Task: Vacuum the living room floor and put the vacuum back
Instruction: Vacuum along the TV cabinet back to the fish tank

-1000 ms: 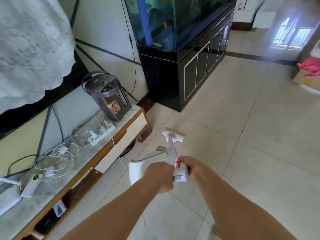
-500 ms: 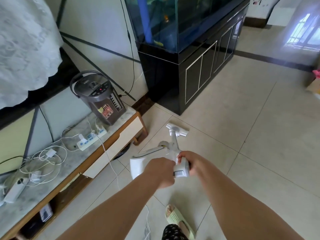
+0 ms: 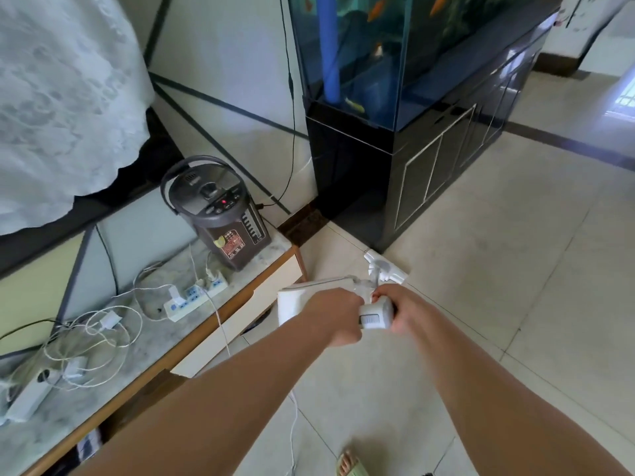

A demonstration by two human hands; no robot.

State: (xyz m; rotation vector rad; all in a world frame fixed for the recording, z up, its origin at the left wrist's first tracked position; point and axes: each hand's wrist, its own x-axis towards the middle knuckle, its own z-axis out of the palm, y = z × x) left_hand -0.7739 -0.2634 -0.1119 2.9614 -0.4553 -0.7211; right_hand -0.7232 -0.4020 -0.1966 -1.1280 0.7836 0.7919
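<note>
Vacuum (image 3: 302,300): smooth white plastic. Floor (image 3: 498,286): glossy pale tile. Aquarium cabinet (image 3: 429,176): glossy black. Water boiler (image 3: 220,214): matt dark plastic lid. Console top (image 3: 144,338): marble-look, wood-edged. Cloth (image 3: 62,91): white lace.

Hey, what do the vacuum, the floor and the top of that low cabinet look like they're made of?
Vacuum: white plastic, smooth with a soft sheen, moulded edges. Floor: pale glazed tile, judging by grout lines and window reflection. Cabinet top: mottled grey-white, probably marble or a stone-look slab, over a wood-coloured edge; which one is unclear.

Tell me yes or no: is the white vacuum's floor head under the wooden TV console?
No, the white vacuum's floor head lies on open tile beside the black aquarium cabinet's corner.
</note>
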